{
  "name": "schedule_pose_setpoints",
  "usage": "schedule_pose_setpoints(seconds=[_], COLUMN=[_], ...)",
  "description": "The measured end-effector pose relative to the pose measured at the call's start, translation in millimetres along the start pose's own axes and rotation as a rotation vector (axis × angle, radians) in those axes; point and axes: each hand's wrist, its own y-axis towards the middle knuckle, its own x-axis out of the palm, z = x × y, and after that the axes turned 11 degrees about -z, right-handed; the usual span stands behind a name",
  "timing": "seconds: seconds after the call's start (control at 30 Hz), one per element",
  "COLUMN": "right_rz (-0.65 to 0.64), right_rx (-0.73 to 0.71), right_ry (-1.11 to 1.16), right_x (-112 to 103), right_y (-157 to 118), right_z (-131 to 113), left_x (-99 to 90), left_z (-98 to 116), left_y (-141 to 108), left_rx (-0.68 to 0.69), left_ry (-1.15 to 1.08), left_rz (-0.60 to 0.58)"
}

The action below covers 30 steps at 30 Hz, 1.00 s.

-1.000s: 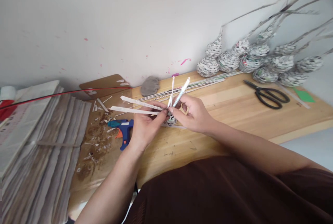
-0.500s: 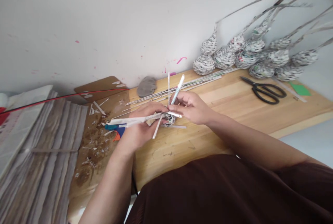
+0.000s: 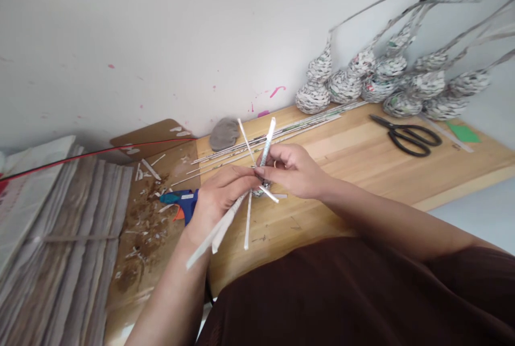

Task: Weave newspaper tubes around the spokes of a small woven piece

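Observation:
Between my hands is a small woven piece of rolled newspaper (image 3: 261, 189), with several paper tubes sticking out of it in different directions. My left hand (image 3: 225, 190) is closed on its left side, fingertips near the middle where the tubes meet. Thumb and fingers of my right hand (image 3: 292, 170) pinch a bluish-white paper tube (image 3: 267, 145) at its base on the right side. Two pale tubes (image 3: 219, 233) slant down under my left hand toward the forearm. Most of the woven body is hidden by my fingers.
Black scissors (image 3: 410, 135) and a green paper piece (image 3: 463, 132) lie at right. Gourd-shaped woven paper forms (image 3: 313, 97) stand along the wall. Long paper tubes (image 3: 289, 134), a grey lump (image 3: 224, 134), a blue glue gun (image 3: 185, 201), paper scraps and tied newspapers (image 3: 76, 260) surround the work.
The woven piece has turned: the pale tubes at left have swung down toward me, and the upright tube now leans left. My left hand has shifted, uncovering more of the glue gun.

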Motion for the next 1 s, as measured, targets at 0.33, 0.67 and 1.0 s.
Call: schedule_pose_setpoints(seconds=[0.33, 0.67, 1.0], right_rz=[-0.127, -0.064, -0.091], right_rx=[-0.009, -0.295, -0.053], right_ry=[-0.242, -0.539, -0.282], right_x=[-13, -7, -5], right_y=[-6, -11, -13], right_z=[-19, -15, -23], left_x=[-1.1, 19.0, 21.1], left_z=[4, -5, -3], left_y=[3, -2, 1], left_rx=[-0.118, -0.336, -0.327], left_ry=[-0.069, -0.3, -0.57], left_rz=[0.034, 0.235, 0.209])
